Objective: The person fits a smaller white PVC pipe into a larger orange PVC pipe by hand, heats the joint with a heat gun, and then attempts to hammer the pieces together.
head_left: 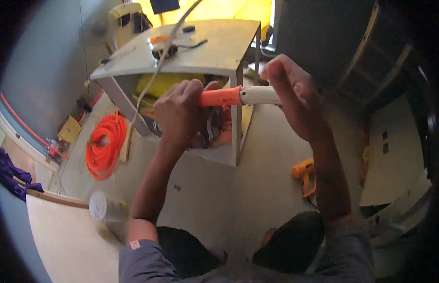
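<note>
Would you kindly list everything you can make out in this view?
Rod: one, orange and white, between the hands
Desk: one, pale, ahead
Dark object: one, black, on the desk, among other small items
Cable: one, white, crossing the desk's front edge
Yellow bundle: one, yellow, under the desktop
Coil: one, orange, floor, left
Pistol-shaped tool: one, orange, floor, right
Tub: one, whitish, lower left
Cloth: one, purple, far left
Panel: one, pale, far right
Left hand: one, bare, around the rod's orange end
Right hand: one, bare, at its white end; grip unclear
</note>
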Tool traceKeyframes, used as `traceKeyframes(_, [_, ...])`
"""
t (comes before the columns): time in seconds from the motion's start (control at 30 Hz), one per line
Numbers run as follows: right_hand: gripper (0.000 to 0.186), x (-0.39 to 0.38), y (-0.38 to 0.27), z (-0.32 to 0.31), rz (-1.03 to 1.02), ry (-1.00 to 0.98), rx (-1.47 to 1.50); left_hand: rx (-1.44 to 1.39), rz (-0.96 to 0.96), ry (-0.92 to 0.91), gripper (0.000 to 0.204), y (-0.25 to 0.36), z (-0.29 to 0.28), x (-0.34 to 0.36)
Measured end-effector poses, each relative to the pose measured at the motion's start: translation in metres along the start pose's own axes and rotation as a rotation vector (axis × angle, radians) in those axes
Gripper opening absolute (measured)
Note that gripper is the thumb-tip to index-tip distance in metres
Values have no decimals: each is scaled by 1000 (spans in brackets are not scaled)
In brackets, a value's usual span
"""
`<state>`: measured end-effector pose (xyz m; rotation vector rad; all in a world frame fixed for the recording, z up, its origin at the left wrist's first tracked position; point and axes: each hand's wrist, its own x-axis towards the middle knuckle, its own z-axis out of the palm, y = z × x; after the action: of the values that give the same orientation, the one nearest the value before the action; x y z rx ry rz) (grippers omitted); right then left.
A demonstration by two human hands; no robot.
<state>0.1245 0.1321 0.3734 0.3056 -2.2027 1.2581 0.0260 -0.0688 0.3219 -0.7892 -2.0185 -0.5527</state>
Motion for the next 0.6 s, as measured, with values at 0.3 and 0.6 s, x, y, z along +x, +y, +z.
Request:
traceKeyframes(0.3, [70, 27, -12, 7, -255, 246, -129, 252, 42, 333, 34, 7, -17, 23])
traceKeyframes(0.6, [57, 27, 32, 22, -42, 176, -129, 293, -31, 63, 38, 24, 1, -14])
